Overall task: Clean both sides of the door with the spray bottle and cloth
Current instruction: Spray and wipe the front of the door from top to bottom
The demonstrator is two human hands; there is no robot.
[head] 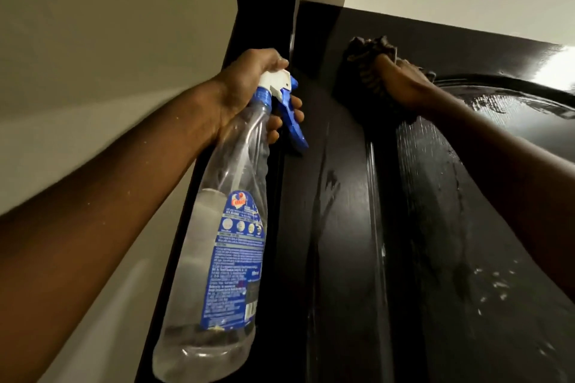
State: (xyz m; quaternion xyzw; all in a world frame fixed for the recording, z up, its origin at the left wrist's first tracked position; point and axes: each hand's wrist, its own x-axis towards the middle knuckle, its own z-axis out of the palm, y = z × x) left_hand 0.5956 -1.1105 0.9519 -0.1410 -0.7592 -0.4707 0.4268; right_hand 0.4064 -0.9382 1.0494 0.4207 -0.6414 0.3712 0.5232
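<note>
Two hands up: left hand (249,87) grips spray bottle (217,252) neck, body hanging below; right hand (401,84) presses bunched cloth (367,53) against wet dark door (342,211).

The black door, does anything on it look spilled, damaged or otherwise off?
Nothing looks damaged. The glossy black door carries wet streaks and scattered droplets, which fits spraying, not a spill. The right hand holds the dark cloth against its top; the left hand grips the clear plastic spray bottle.

Home interior: dark panelled door (342,227)
</note>
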